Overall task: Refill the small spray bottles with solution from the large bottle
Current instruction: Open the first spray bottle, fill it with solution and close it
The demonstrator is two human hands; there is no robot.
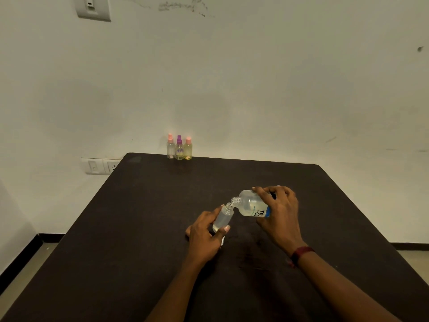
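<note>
The small spray bottle (222,218), its pump top off, leans in the person's left hand (204,235) low over the dark surface (139,228), near the front centre. The fingers and thumb curl round its lower body, angling the open neck up and to the right to meet the pour. The right hand (281,212) wraps the base end of the large bottle (251,204), fingers over the top and thumb beneath. It tips this bottle almost onto its side so that the mouth touches or sits just above the smaller neck. Holding the two necks that close looks meant to guide a thin stream into a narrow opening without a funnel.

Clear liquid shows in both containers. The small one seems only partly full, so the pour is judged to be under way rather than done. No stream between the necks can be made out.

A small white piece (222,241) shows just under the left hand. It may be the removed sprayer, but it is too hidden to tell.

Three capped spray bottles (179,148) stand upright in a tight row at the far edge against the wall (255,89), well apart from the pouring and out of reach of spills. A dark red wristband (301,253) circles the right wrist.
</note>
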